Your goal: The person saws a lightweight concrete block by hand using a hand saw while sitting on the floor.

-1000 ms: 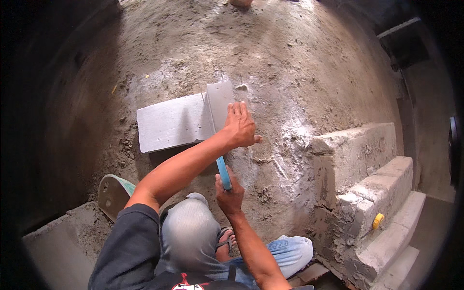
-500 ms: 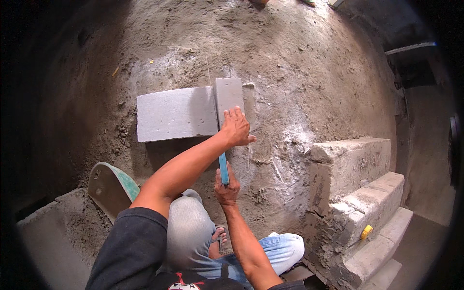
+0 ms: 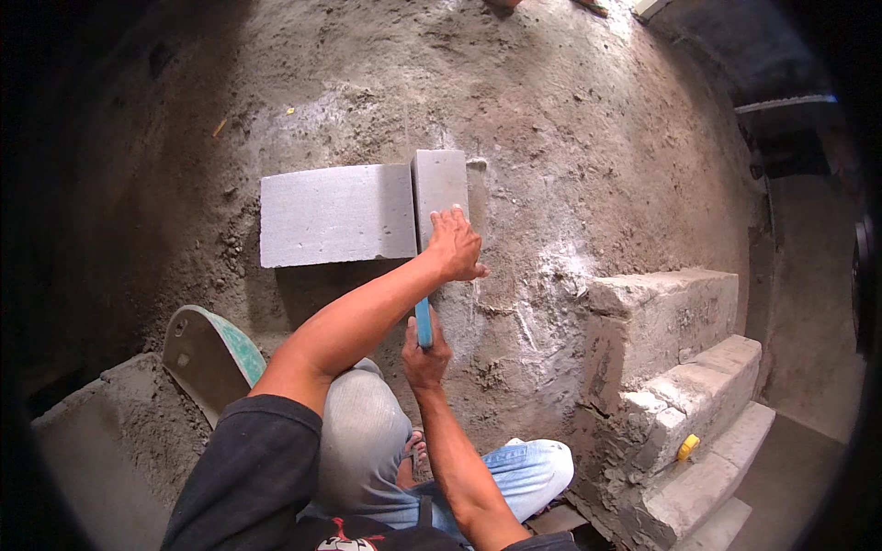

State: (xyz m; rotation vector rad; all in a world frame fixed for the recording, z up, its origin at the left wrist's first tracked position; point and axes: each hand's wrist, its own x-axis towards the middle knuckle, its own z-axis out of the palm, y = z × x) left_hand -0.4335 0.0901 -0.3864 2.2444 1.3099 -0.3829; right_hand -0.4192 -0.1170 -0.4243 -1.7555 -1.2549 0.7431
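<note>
A pale grey lightweight block (image 3: 340, 216) lies with its broad face up in the middle. A second, narrower-looking block (image 3: 443, 179) stands at its right end, with a thin dark gap between them. My left hand (image 3: 454, 246) rests on the near part of this narrow block, fingers stretched out over it. Nearer to me, my right hand (image 3: 427, 356) grips a blue bar-shaped tool (image 3: 424, 321) pointing away toward the gap. Its far part is hidden under my left forearm, so I cannot make out its kind.
Rough concrete steps (image 3: 671, 367) rise at the right, with a small yellow object (image 3: 688, 447) on one. A green-edged curved container (image 3: 216, 354) leans at the left beside a low mortar-caked wall (image 3: 110, 422). White powder (image 3: 560, 266) marks the dirt floor (image 3: 570, 165).
My right hand has shifted slightly away from me with the blue tool, and less of the tool shows. My left hand stays on the narrow block. The view has moved a little.
</note>
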